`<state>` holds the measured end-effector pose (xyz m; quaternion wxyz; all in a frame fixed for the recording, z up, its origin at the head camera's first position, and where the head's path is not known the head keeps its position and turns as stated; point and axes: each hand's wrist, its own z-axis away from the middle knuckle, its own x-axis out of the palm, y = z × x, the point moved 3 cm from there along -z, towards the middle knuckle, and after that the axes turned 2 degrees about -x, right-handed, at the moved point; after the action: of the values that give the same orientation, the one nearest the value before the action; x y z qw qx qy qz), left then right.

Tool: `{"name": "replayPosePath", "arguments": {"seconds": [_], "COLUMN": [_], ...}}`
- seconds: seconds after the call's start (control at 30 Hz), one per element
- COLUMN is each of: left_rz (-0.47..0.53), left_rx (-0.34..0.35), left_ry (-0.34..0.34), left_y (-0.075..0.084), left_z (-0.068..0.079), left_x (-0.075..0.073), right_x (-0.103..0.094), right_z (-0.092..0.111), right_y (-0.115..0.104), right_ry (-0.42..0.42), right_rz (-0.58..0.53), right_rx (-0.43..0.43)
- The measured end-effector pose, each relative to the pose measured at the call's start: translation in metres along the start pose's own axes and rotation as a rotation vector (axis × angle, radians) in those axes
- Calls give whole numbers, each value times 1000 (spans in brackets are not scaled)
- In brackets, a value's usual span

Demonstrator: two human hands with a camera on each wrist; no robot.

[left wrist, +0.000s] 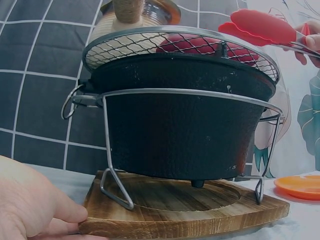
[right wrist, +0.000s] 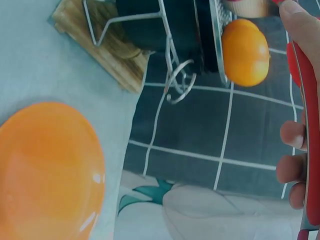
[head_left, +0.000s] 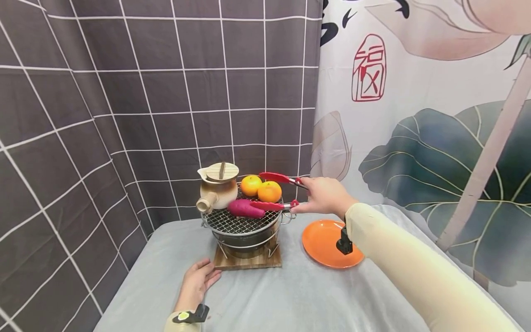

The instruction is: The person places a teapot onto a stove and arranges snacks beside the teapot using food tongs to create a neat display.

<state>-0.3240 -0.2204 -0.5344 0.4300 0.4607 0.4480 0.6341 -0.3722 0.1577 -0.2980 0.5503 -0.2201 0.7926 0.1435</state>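
Lower centre of the head view: the left hand (head_left: 197, 281) lies on the grey cloth-covered bench (head_left: 290, 295), fingers relaxed and nearly straight, grip apart and holding nothing. Its fingertips (left wrist: 70, 212) touch the near left corner of the wooden base board (head_left: 247, 260), a flat slab with visible grain and a shallow round recess.

On the board stands a wire stand (left wrist: 116, 187) of bent steel rod carrying a black, rough-textured round stove bowl (head_left: 244, 236). A circular steel mesh grill (head_left: 232, 222) covers the bowl.

Right of the stove, lower centre-right, a smooth, glossy round orange plate (head_left: 327, 242) lies flat on the bench.

On the mesh, front, lies an elongated purple-red sweet potato (head_left: 245, 209). The right hand (head_left: 325, 196), centre of the frame, grips the metal handles of red-tipped tongs (head_left: 278, 191), fingers curled round them. The tong arms are spread: the lower tip lies along the sweet potato, the upper tip above the oranges.

Behind the sweet potato sit two round oranges (head_left: 261, 188), touching each other. At the left rear of the mesh stands a beige ceramic pot (head_left: 216, 191) with a stub side handle and a flat wooden lid.

Behind it all hang a grey grid-patterned cloth and a leaf-print backdrop.
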Motion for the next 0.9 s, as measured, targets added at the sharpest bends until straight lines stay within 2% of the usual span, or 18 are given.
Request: {"name": "replayPosePath", "arguments": {"seconds": [0.17, 0.3, 0.5, 0.9], "left_rz": [1, -7, -4, -11], "left_rx": [-1, 2, 2, -7], "left_ry": [-6, -8, -9, -1], "left_y": [0, -1, -2, 1], "left_z": [-1, 0, 1, 1], "left_x": [0, -1, -2, -1], "right_x": [-1, 0, 3, 7], "right_z": [8, 15, 26, 61], "right_y": [14, 26, 47, 90], "right_ry": [3, -26, -25, -74], "right_rz": [-21, -65, -95, -145], "right_rx": [38, 96, 171, 316]}}
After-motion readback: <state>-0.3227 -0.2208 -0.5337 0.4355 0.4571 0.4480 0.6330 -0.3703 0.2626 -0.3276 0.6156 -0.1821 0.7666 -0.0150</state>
